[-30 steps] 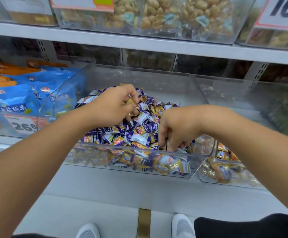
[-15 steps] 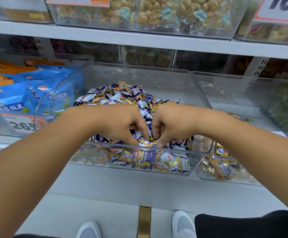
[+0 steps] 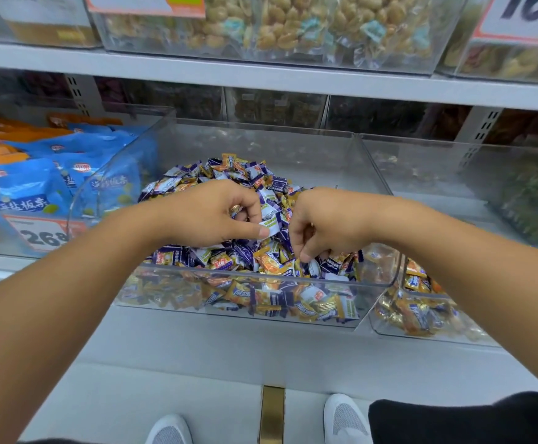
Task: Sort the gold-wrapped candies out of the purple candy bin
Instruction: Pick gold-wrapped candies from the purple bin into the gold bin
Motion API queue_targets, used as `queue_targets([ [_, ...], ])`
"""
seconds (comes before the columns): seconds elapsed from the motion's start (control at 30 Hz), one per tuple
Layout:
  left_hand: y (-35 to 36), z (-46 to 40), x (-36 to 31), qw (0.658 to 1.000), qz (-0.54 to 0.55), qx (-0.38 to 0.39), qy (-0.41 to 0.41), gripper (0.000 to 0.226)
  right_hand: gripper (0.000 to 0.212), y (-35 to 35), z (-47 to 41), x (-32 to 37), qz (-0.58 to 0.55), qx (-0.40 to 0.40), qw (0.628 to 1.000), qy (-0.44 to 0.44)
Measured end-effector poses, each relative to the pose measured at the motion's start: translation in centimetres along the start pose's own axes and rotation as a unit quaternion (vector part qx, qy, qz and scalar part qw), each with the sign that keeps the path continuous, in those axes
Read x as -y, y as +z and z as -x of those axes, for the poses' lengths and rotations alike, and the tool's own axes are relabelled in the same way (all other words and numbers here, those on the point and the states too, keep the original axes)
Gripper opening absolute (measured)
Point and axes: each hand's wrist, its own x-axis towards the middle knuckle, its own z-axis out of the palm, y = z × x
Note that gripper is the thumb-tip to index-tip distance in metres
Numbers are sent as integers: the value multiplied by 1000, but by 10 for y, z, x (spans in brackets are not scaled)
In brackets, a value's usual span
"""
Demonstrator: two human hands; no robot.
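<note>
Head view: left hand (image 3: pixel 210 216) pinching a candy (image 3: pixel 269 226), right hand (image 3: pixel 322 225) fingers curled into bin (image 3: pixel 373 277), hold unclear; pick gold only at 6 o'clock.

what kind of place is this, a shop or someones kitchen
Most likely a shop's bulk snack aisle. Clear plastic bins sit on metal shelving, one bin heaped with wrapped candies, and printed price tags hang on the bin fronts. Blue packaged snacks fill the neighbouring bin.
</note>
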Motion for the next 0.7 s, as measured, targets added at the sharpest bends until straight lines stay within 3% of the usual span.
queue_targets([
  [0.17, 1, 0, 0, 991, -63, -116, 22, 31, 20, 0, 1, 2, -20, 33, 999, -3],
  [0.23, -2, 0, -2, 988, -52, -134, 50, 29, 16, 3, -1, 5, -17, 25, 1000, -5],
  [0.3, -5, 2, -6, 993, -38, -76, 82, 20, 10, 4, -1, 6, -3, 21, 1000, -13],
  [0.43, 4, 1, -7, 990, -87, 85, 73, 34, 9, -3, 6, 6, 29, 10, 999, -30],
  [0.53, 10, -7, -8, 985, -132, 99, 55, 35, 17, -13, 16, 7, -62, -33, 997, -22],
  [0.63, 14, -8, -9, 985, -136, 83, 67, 14, 34, -17, 19, 10, -254, -109, 961, 5],
  [0.7, 12, -5, -8, 992, -101, 43, 64, 23, 36, -19, 16, 10, -298, -134, 945, 30],
])
